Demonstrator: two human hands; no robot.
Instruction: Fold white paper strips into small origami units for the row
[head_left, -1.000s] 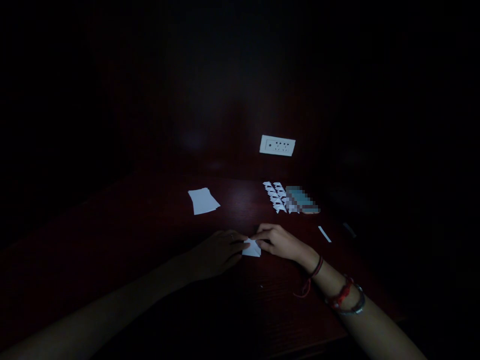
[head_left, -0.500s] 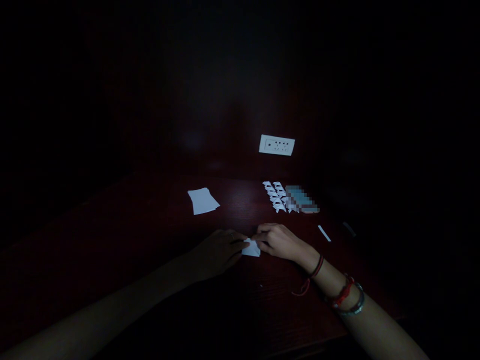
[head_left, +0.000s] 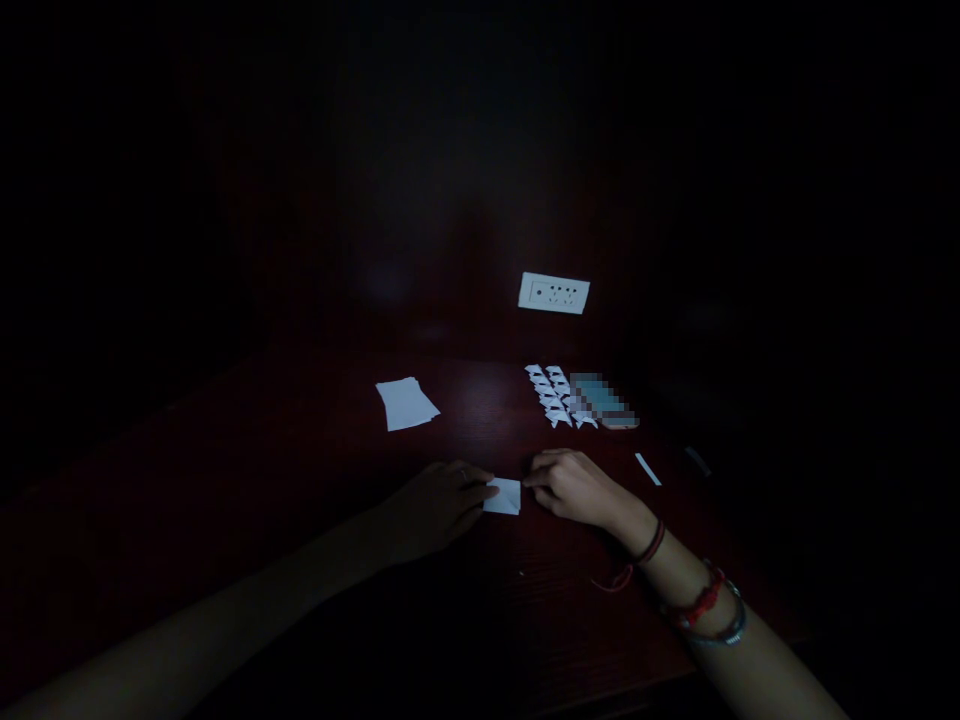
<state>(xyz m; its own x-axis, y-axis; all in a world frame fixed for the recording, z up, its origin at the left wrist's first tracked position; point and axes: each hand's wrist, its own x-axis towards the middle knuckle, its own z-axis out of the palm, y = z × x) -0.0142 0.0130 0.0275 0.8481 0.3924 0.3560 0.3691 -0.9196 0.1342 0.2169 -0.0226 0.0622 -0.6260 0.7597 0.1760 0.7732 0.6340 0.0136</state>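
Observation:
A small folded piece of white paper (head_left: 504,497) lies on the dark red table, with crease lines across its face. My left hand (head_left: 448,497) presses on its left edge, fingertips over the paper and thumb side low against the table. Just off the paper's upper right corner is my right hand (head_left: 568,485), its fingers curled together with nothing visible in them. Behind my right hand stand rows of small folded paper pieces (head_left: 555,397). A stack of white paper sheets (head_left: 407,404) lies farther back on the left.
Beside the folded pieces lies a phone (head_left: 606,402), its screen blurred out. A thin white strip (head_left: 648,469) rests to the right of my right hand. On the back wall is a white power socket (head_left: 554,293). The surroundings are very dark.
My right hand has slid a little to the right, off the paper's top edge. My left hand and the folded paper have stayed in place.

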